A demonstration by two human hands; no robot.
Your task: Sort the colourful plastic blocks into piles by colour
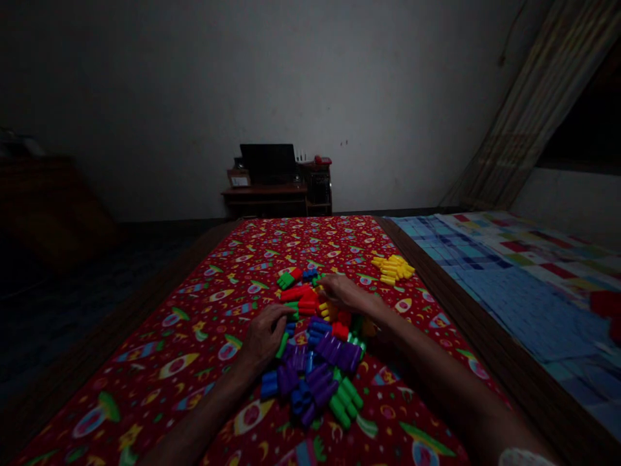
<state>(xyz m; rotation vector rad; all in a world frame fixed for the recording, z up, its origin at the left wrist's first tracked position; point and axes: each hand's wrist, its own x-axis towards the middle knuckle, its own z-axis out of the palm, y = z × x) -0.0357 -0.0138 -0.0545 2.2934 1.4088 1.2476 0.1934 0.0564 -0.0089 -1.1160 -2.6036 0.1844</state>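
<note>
A loose heap of plastic toy building blocks lies on a red patterned cloth [189, 401]. My left hand [264, 336] rests at the heap's left side, its thumb and fingers apart, touching or close to a green block [293, 312]. Over the far right part of the heap, my right hand [344, 294] has its fingers bent down and closed around a yellow block, mostly hidden by them. Between the hands are red blocks [308, 304]. Nearer to me lie purple blocks [320, 385], blue blocks [301, 398] and green blocks [346, 401].
A separate pile of yellow blocks [394, 268] sits toward the right edge of the cloth. Checked bedding [466, 278] spreads on the right. Against the far wall stands a small desk [264, 191] with a dark screen [268, 162]. The room is dim.
</note>
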